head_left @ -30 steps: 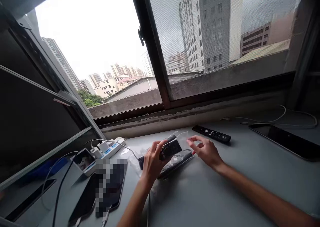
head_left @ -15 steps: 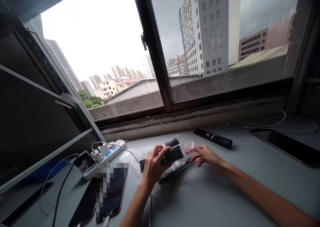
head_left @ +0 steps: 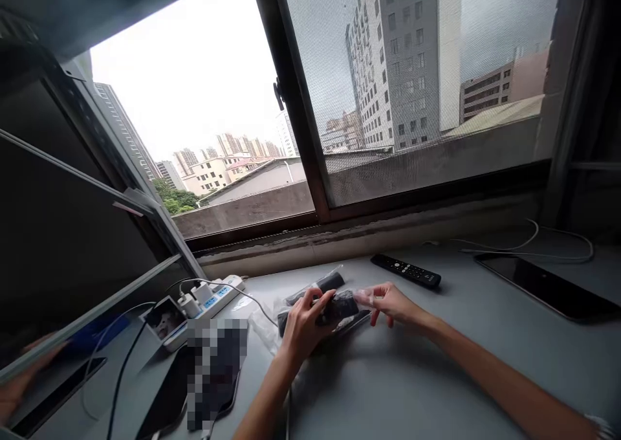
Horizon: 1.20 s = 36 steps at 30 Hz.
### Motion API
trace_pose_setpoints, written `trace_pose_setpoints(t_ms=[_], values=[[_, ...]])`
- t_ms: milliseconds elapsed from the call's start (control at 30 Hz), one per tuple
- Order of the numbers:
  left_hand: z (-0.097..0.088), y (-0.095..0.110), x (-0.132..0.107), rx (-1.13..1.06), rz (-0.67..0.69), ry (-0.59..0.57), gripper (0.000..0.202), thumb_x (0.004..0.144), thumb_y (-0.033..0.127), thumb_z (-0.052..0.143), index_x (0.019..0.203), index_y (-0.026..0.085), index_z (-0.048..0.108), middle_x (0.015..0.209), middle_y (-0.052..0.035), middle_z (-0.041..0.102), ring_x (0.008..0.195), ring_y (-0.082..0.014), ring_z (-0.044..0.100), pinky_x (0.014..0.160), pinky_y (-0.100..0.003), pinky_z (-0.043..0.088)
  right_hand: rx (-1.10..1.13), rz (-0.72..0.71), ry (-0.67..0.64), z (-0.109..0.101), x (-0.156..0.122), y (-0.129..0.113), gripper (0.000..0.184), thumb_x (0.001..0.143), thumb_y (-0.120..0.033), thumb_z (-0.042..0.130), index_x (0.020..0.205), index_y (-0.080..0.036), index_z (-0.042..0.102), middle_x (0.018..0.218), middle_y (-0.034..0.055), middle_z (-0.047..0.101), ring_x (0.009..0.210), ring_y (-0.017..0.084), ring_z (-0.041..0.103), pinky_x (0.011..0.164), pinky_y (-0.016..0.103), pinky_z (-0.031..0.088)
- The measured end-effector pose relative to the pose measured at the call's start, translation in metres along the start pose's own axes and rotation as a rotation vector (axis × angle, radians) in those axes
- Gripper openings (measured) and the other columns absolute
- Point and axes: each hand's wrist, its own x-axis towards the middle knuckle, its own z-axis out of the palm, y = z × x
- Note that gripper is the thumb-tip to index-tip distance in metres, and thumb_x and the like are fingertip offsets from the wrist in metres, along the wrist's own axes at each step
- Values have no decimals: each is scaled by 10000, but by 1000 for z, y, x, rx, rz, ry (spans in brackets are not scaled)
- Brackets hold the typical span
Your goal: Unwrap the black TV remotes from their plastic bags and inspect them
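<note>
My left hand (head_left: 305,320) is closed around a black remote control (head_left: 345,307) in a clear plastic sleeve, held tilted just above the desk. At the remote's right end, my right hand (head_left: 392,304) pinches the loose end of the plastic sleeve (head_left: 363,296) between thumb and fingers. Behind the left hand lies another dark remote (head_left: 330,281) in clear plastic. A further dark remote (head_left: 358,322) shows partly beneath the held one. Crumpled clear plastic (head_left: 264,327) spreads to the left of the hand.
An unwrapped black remote (head_left: 406,271) lies toward the window. A tablet (head_left: 548,286) and a white cable (head_left: 528,238) are at right. On the left are a power strip (head_left: 222,296) with plugged-in chargers, dark phones (head_left: 162,388) and cables. An arm or its reflection (head_left: 29,375) shows at far left.
My right hand has closed on the end of the plastic sleeve. The held remote has lowered and shifted slightly right, exposing more of the wrapped remote behind it.
</note>
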Motion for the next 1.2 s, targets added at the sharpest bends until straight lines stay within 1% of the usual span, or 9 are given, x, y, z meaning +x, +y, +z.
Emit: trace_pose_setpoints(t_ms=[167, 267, 500, 667, 800, 900, 1000, 1067, 1200], values=[[-1, 1, 1, 7, 23, 39, 504, 745, 283, 651, 1227, 289, 503, 1017, -43, 548, 809, -156, 584, 715, -285, 520, 46, -48, -50, -3, 1, 2, 458, 708, -577, 632, 821, -136, 682, 902, 82, 629, 634, 163, 609, 339, 132, 326], [-11, -2, 4, 79, 68, 56, 498, 738, 269, 661, 1215, 296, 519, 1010, -41, 560, 842, -173, 579, 753, -305, 514, 66, -118, -65, -3, 4, 2, 430, 680, -551, 678, 788, -136, 697, 1052, 95, 590, 638, 154, 607, 342, 141, 354], [-27, -18, 9, 202, 88, 131, 459, 726, 255, 676, 1166, 298, 551, 978, -37, 560, 806, -179, 569, 749, -312, 502, 68, -215, 7, -5, 2, -11, 420, 667, -522, 699, 782, -118, 714, 1139, 110, 515, 621, 132, 598, 350, 151, 410], [-25, -32, 8, 203, 12, 172, 396, 746, 284, 652, 1130, 290, 557, 979, -39, 560, 803, -182, 576, 754, -319, 497, 52, -253, 157, -24, 0, -17, 412, 653, -505, 702, 786, -115, 714, 1094, 110, 536, 656, 132, 596, 376, 153, 444], [-21, -35, 6, 143, -83, 153, 334, 771, 334, 619, 1091, 262, 555, 948, -25, 569, 799, -174, 590, 726, -299, 499, 133, -240, 363, -38, 1, -17, 376, 715, -481, 648, 808, -119, 684, 1125, 99, 540, 681, 148, 618, 389, 155, 455], [-13, -30, 4, 102, -119, 85, 324, 773, 374, 618, 1055, 226, 559, 939, -29, 579, 812, -182, 599, 716, -288, 497, 233, -158, 524, -39, 3, -13, 379, 754, -462, 606, 946, -136, 616, 1071, 86, 564, 641, 156, 628, 389, 176, 465], [-5, -20, 2, 84, -141, -23, 376, 774, 455, 599, 1060, 214, 563, 967, -37, 587, 834, -199, 611, 737, -294, 492, 331, -96, 575, -36, 5, -7, 353, 812, -468, 529, 998, -169, 499, 868, 37, 578, 591, 171, 626, 383, 195, 467], [-1, -15, 0, 66, -191, -101, 441, 770, 519, 573, 1089, 216, 553, 1024, -44, 583, 846, -209, 621, 727, -295, 493, 374, -110, 597, -36, 6, -2, 308, 846, -468, 474, 978, -193, 430, 742, -7, 540, 553, 165, 614, 388, 199, 474], [5, -11, -6, 48, -266, -197, 440, 811, 528, 508, 1089, 190, 553, 1030, -58, 590, 879, -229, 622, 757, -308, 477, 320, -145, 826, -48, 6, 11, 283, 882, -449, 417, 1030, -212, 376, 725, -41, 491, 440, 105, 547, 390, 197, 480]])
